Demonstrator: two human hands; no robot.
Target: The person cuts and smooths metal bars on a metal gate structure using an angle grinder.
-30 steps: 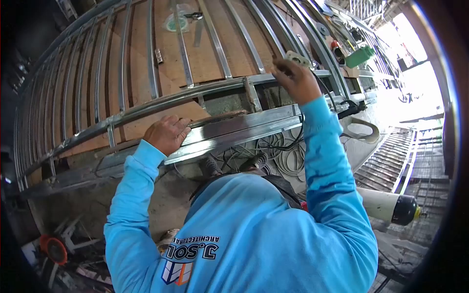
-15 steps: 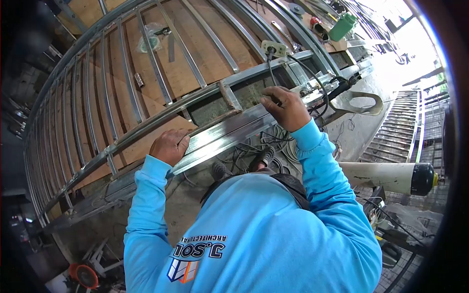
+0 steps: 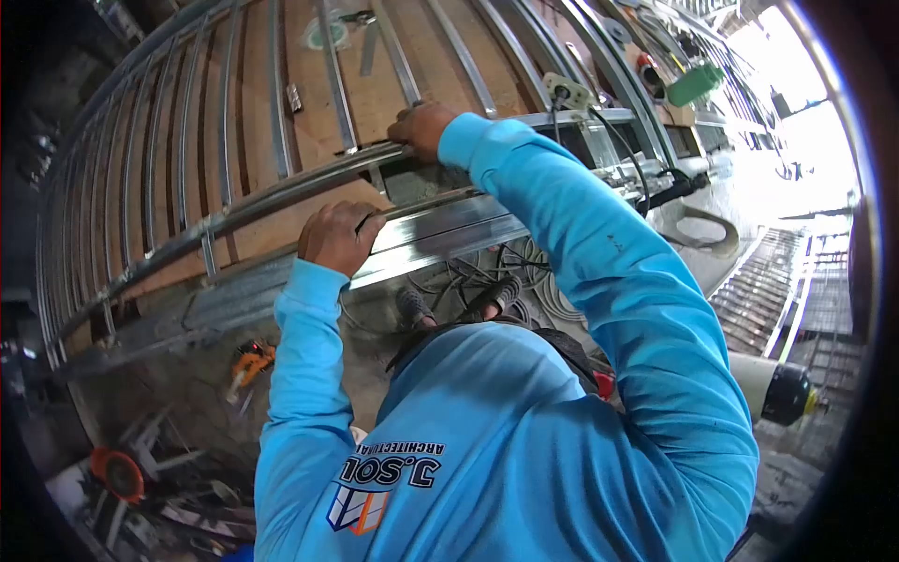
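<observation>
My left hand (image 3: 342,239) is closed over the near edge of the frame, its thumb against the shiny long metal tubes (image 3: 440,239) and its other fingers partly hidden. Farther out, my right hand (image 3: 423,129) rests with curled fingers on the curved metal rail (image 3: 309,184) of a large barred frame, near the foot of one upright bar (image 3: 398,56). My right sleeve covers part of the tubes and rail. Brown boards (image 3: 253,122) lie beneath the bars.
A power outlet (image 3: 567,92) with a plugged-in cable sits on the frame at right. Beyond it lies a green bottle (image 3: 695,84). Cables (image 3: 459,281) coil around my feet. An orange tool (image 3: 251,361) is on the floor at left, and a cylinder (image 3: 782,389) lies at right.
My right hand has moved left and away from me, from above the tubes to the curved rail. My left hand stays at the tubes' edge. The view has shifted.
</observation>
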